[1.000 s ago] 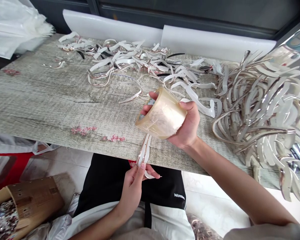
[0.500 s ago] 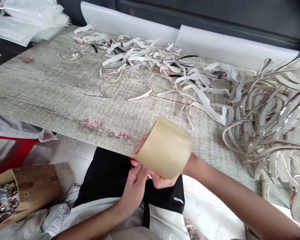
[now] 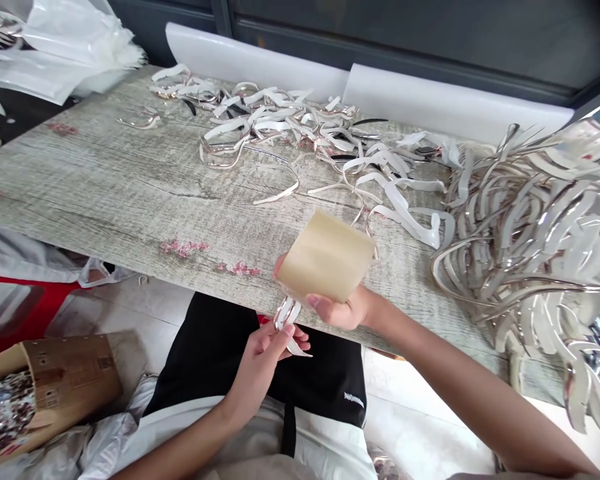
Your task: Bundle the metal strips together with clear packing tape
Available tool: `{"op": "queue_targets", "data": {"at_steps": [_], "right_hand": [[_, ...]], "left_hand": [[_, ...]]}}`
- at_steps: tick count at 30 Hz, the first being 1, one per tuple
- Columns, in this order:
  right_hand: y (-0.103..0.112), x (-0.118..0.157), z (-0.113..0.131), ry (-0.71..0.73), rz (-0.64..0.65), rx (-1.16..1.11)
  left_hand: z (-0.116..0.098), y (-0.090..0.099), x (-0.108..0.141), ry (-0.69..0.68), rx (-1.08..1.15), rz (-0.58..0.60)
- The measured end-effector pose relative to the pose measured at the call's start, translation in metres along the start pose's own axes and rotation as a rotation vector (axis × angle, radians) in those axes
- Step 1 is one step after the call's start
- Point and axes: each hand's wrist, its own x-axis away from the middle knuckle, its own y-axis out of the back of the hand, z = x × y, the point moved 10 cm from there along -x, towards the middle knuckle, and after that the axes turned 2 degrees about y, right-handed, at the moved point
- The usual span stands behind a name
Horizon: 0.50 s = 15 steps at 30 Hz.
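My right hand (image 3: 337,310) grips a wide roll of amber transparent packing tape (image 3: 325,257), its thumb below and its fingers hidden behind the roll. My left hand (image 3: 263,357) pinches a small bundle of curved metal strips with white film (image 3: 287,317) just below the table's front edge. The top of the bundle reaches the roll's lower left edge, and its upper end is hidden there. Both hands are close together in front of my black apron (image 3: 215,360).
Loose filmed strips (image 3: 275,123) lie across the back of the wood-grain table (image 3: 90,173), with a large heap (image 3: 530,247) at the right. White foam boards (image 3: 250,63) stand behind. Plastic bags (image 3: 65,53) lie at the top left, and a cardboard box of shiny scraps (image 3: 75,373) sits low on the left.
The tape roll has risen slightly and moved left, and the strip bundle has come back into view beneath it. Over the full second, the roll has turned from showing its end toward showing its curved side.
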Motion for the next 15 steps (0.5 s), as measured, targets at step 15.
{"op": "queue_targets", "data": {"at_steps": [15], "right_hand": [[0.0105, -0.0027, -0.0023, -0.092, -0.043, -0.162]], "left_hand": [[-0.0089, 0.0015, 0.0052, -0.054, -0.017, 0.028]]}}
